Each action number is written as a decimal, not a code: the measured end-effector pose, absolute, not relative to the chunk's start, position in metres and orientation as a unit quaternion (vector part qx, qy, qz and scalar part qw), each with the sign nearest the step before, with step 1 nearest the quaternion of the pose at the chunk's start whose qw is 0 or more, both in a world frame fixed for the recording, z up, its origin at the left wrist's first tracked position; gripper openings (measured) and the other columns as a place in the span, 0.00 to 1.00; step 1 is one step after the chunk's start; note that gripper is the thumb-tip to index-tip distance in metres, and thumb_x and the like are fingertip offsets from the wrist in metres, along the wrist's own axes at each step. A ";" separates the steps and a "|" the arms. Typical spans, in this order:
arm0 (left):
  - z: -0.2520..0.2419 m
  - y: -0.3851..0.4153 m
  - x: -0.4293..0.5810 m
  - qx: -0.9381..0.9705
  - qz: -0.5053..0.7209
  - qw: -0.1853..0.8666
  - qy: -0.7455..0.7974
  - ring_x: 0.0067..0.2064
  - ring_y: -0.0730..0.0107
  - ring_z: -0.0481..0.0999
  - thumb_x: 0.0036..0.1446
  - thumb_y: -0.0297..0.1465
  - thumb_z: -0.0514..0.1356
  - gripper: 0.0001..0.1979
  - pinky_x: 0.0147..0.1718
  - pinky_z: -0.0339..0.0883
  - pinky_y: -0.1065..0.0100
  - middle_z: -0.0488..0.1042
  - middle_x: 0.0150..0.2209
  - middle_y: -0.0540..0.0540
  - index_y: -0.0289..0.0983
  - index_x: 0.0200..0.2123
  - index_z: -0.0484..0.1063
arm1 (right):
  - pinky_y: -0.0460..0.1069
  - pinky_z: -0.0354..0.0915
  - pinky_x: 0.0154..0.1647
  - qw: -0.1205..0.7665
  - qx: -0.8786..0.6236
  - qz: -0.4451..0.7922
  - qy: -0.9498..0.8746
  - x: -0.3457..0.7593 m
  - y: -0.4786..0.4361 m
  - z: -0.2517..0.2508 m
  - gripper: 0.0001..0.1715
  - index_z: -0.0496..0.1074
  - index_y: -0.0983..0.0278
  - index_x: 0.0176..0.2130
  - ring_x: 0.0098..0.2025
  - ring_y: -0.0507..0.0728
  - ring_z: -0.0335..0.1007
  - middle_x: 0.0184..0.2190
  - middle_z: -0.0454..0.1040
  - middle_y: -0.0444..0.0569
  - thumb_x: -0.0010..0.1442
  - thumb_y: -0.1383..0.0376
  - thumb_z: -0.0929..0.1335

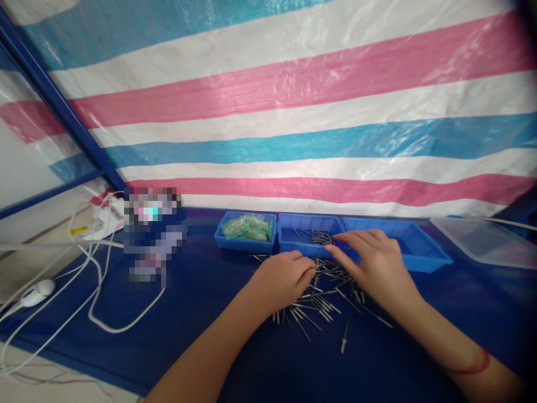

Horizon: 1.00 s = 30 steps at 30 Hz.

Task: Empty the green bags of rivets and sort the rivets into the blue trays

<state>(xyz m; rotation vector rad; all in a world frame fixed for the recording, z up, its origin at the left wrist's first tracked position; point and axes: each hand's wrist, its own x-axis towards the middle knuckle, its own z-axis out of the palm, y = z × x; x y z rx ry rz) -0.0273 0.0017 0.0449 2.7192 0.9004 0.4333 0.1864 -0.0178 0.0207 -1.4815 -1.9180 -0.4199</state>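
Note:
A loose pile of blind rivets (323,305) with long thin metal stems lies on the dark blue tabletop. My left hand (285,280) is low over the pile, its fingers pinched together; whatever is between the tips is hidden. Above the front edge of the middle blue bin (289,246) is my right hand (377,263), thumb and forefinger spread apart. Its fingertips are close to several rivets (321,237) inside that bin; contact cannot be made out. One single rivet (344,338) lies in front of the pile.
The left blue bin (224,242) holds green-tinted plastic packets (247,226). Another blue bin (428,260) is on the right, beside a translucent plastic sheet or lid (482,240). White cables (98,280) trail across the left. A striped tarp (293,140) hangs behind the table.

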 end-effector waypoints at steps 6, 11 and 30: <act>0.050 0.003 -0.032 0.931 0.139 0.110 0.318 0.40 0.67 0.75 0.67 0.34 0.48 0.16 0.41 0.68 0.68 0.75 0.38 0.44 0.36 0.43 0.74 | 0.58 0.62 0.43 0.363 -0.542 -0.135 -0.746 0.187 -0.035 0.022 0.10 0.73 0.62 0.39 0.41 0.62 0.69 0.37 0.77 0.51 0.62 0.60 0.65; 0.054 0.005 -0.036 0.927 0.145 0.107 0.330 0.42 0.66 0.75 0.67 0.34 0.47 0.16 0.44 0.68 0.66 0.75 0.40 0.44 0.37 0.44 0.74 | 0.57 0.65 0.44 0.403 -0.497 -0.068 -0.766 0.184 -0.044 0.019 0.07 0.73 0.61 0.38 0.40 0.61 0.71 0.35 0.77 0.50 0.61 0.63 0.66; 0.073 0.011 -0.055 0.904 0.136 0.129 0.384 0.38 0.66 0.74 0.65 0.30 0.48 0.15 0.39 0.64 0.67 0.76 0.35 0.45 0.35 0.37 0.74 | 0.55 0.67 0.43 0.364 -0.465 0.014 -0.807 0.172 -0.048 0.016 0.07 0.74 0.61 0.35 0.38 0.58 0.72 0.34 0.77 0.49 0.61 0.66 0.65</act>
